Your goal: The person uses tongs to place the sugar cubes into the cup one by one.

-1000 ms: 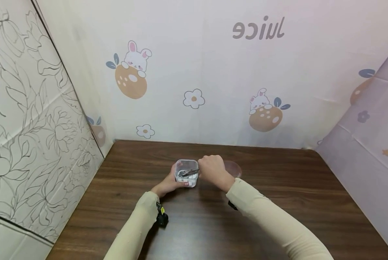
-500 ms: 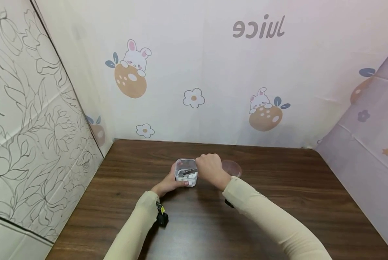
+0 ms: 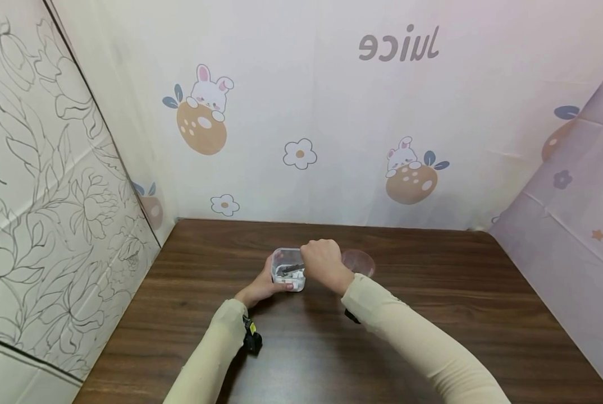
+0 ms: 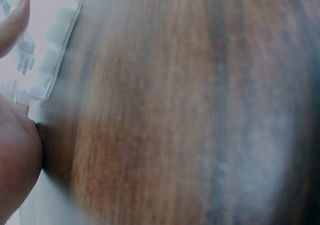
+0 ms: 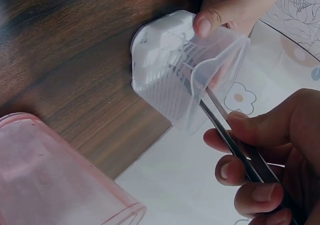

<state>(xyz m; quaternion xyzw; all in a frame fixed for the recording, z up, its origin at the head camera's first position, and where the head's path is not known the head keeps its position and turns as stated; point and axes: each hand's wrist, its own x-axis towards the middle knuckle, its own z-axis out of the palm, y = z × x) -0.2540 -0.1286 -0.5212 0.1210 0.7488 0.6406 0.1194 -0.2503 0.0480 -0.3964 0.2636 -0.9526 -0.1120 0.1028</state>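
Tabletop dark wood-grain, rabbit-print wall behind; left hand grips clear box, right hand pinches tweezers, tips inside.

The tweezers in your right hand look like smooth, shiny metal. The box in your left hand is clear, ribbed plastic, the cup near your right grip glossy plastic, the table beneath both softly glossy wood.
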